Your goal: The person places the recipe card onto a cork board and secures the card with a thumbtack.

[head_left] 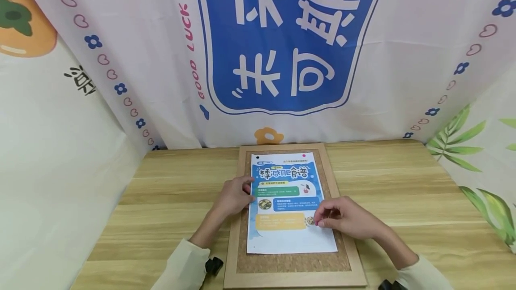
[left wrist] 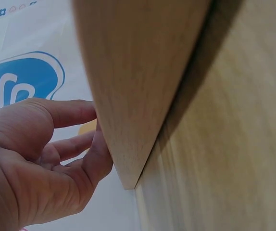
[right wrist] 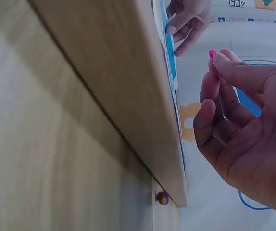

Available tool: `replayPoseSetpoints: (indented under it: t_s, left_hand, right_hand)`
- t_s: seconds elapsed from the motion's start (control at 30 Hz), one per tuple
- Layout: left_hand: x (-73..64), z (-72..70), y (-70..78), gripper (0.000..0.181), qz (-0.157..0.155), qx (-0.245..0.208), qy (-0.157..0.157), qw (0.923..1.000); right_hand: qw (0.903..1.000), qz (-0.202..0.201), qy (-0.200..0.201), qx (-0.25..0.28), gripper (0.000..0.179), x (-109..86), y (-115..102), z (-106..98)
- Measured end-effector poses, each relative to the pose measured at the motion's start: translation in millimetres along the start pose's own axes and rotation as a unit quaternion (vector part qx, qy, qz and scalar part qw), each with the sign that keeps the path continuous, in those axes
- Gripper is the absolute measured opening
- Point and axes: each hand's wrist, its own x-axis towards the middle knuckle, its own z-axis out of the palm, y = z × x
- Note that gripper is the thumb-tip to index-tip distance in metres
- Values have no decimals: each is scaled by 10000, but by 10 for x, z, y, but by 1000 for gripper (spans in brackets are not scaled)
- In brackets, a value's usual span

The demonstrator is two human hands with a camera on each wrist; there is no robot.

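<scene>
A printed sheet [head_left: 290, 241] with blue, green and yellow panels lies on a wood-framed corkboard [head_left: 298, 264]. Its top corners carry a black pushpin [head_left: 257, 157] on the left and a pink one on the right. My left hand [head_left: 235, 195] rests its fingertips at the sheet's left edge; in the left wrist view its fingers reach over the board's frame [left wrist: 128, 96]. Between thumb and forefinger, my right hand [head_left: 342, 217] pinches a small pink pushpin [right wrist: 212, 53] above the sheet's lower right part.
The board lies on a wood-grain table [head_left: 169, 191], its top edge close to a printed cloth backdrop [head_left: 387, 102]. A small round brass-coloured thing [right wrist: 162, 198] shows by the board's far corner in the right wrist view. Black wrist devices [head_left: 213, 265] sit at both sleeves.
</scene>
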Motion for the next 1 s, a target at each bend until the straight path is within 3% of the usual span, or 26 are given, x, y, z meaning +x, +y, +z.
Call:
replayPoseSetpoints:
  t_s: [0.2,0.53,1.0]
  left_hand:
    - [12,10,-17,56,-21,-50,8,10000]
    - [27,24,-14,57,-65,-75,33,9999]
    - [23,26,-3,58,-94,-101,10,9999]
  right_hand:
    - [9996,37,-102,244,5,60,-45,61]
    - [9997,-31,-171,192,5,204,-74,162]
    - [9991,27,-288,310,4,233,-135,187]
